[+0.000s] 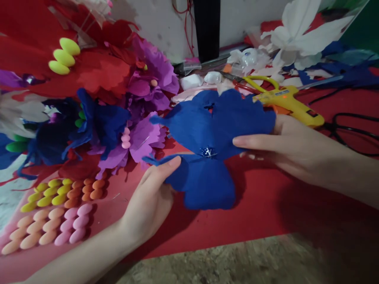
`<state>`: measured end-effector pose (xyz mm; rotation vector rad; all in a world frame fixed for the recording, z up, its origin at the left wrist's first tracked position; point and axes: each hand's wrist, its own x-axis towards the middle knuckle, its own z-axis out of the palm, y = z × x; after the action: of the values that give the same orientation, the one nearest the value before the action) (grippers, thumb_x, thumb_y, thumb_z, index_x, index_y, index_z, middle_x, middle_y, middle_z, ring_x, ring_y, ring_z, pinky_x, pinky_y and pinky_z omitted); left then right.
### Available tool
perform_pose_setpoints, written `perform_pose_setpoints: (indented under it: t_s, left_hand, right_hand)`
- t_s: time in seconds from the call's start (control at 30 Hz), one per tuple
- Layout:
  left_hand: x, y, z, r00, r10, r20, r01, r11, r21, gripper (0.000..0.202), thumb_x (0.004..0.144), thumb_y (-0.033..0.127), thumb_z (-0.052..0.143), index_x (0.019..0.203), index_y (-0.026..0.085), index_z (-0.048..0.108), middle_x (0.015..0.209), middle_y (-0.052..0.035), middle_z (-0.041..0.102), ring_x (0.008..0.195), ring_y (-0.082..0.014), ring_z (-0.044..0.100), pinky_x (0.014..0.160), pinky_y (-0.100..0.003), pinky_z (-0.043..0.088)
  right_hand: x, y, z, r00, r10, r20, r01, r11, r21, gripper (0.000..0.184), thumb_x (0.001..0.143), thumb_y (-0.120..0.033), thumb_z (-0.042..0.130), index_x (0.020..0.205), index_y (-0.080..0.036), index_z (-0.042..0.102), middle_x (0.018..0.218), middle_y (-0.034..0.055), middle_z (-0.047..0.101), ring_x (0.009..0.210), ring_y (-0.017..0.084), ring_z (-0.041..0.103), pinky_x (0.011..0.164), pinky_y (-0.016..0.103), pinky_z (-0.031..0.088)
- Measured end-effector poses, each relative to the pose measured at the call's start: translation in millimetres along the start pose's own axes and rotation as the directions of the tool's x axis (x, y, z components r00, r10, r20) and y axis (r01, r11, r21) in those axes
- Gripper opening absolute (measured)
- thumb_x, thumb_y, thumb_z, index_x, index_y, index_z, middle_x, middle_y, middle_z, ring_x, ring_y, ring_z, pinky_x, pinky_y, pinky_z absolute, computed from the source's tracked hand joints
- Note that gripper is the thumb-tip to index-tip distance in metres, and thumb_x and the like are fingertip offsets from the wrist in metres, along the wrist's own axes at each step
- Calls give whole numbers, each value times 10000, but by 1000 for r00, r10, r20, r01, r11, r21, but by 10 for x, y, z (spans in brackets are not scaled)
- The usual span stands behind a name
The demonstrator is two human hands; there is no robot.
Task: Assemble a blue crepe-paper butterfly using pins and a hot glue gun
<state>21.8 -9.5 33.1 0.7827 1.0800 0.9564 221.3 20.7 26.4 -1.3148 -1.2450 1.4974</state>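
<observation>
A blue fabric flower (207,126) with scalloped petals and a small shiny centre is held up over the red table. My left hand (152,193) pinches a lower left petal between thumb and fingers. On the other side my right hand (275,142) grips the edge of the large right petal, thumb on top and fingers partly hidden beneath. Just behind the right hand lies a yellow glue gun (291,100) with a small orange light lit on it.
Rows of yellow, orange, peach and pink oval pieces (50,225) lie at the left front. Red, purple and blue flowers (100,122) are heaped behind them. A white flower (293,35), yellow-handled scissors (260,81) and scraps lie at the back right. A black cable (337,128) runs right.
</observation>
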Motion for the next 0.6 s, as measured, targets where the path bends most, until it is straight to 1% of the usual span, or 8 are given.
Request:
perform_pose_setpoints:
  t_s: [0.07, 0.13, 0.17, 0.23, 0.3, 0.4, 0.47, 0.6]
  left_hand:
    - [1, 6, -7, 999, 6, 38, -8, 999, 34, 99, 669, 284, 743, 666, 187, 728, 611, 41, 667, 575, -96, 570, 562, -180, 463]
    - [1, -5, -24, 997, 26, 76, -31, 997, 64, 113, 663, 309, 764, 686, 200, 755, 675, 24, 711, 664, -120, 620, 637, -190, 493]
    - [1, -17, -36, 995, 40, 95, -48, 995, 88, 115, 676, 326, 764, 690, 212, 760, 706, 21, 729, 704, -128, 640, 683, -197, 505]
    - [0, -50, -63, 990, 55, 132, -75, 986, 152, 97, 723, 334, 750, 731, 239, 770, 760, 23, 755, 761, -136, 671, 757, -212, 516]
    - [-1, -84, -90, 986, 39, 160, -74, 972, 221, 62, 758, 291, 737, 747, 243, 775, 758, 19, 766, 745, -136, 691, 751, -218, 531]
    - [-1, -113, -120, 986, 31, 161, -73, 962, 265, 99, 784, 233, 715, 704, 236, 774, 713, 29, 765, 676, -110, 692, 679, -175, 537]
    - [2, -113, -132, 987, 71, 146, -109, 956, 272, 118, 802, 238, 697, 716, 259, 775, 749, 57, 771, 696, -85, 691, 699, -137, 528]
    - [14, -103, -137, 981, 155, 120, -183, 945, 273, 127, 822, 269, 680, 751, 318, 774, 781, 109, 765, 763, -58, 691, 770, -95, 506]
  right_hand:
    - [17, -11, 6, 999, 19, -44, -13, 992, 128, 243, 526, -327, 814, 557, -182, 621, 522, -53, 568, 442, 33, 478, 425, 135, 421]
    - [17, -18, 11, 998, 51, -22, -45, 979, 197, 225, 500, -289, 833, 592, -188, 654, 551, -56, 596, 461, 31, 495, 437, 125, 426]
    - [9, -17, 13, 998, 56, 15, -57, 978, 199, 217, 517, -293, 831, 639, -195, 681, 599, -46, 633, 490, 47, 533, 468, 141, 460]
    - [-16, -9, 18, 994, 57, 96, -72, 985, 159, 218, 578, -328, 811, 727, -204, 710, 697, -22, 688, 560, 92, 605, 552, 204, 532]
    - [-45, -3, 22, 991, 27, 131, -38, 996, 83, 219, 620, -369, 790, 722, -197, 701, 704, -11, 692, 603, 121, 631, 599, 243, 554]
    - [-66, -24, 20, 989, -14, 147, 21, 999, -45, 306, 619, -457, 776, 597, -188, 631, 584, -16, 619, 586, 134, 617, 515, 227, 509]
    - [-57, -51, 12, 980, -48, 192, 70, 992, -109, 357, 632, -494, 756, 541, -193, 586, 537, -20, 572, 550, 119, 588, 461, 206, 456]
    - [-20, -70, -10, 952, -122, 282, 175, 969, -172, 289, 679, -444, 725, 564, -202, 615, 588, -23, 616, 595, 106, 591, 511, 192, 464]
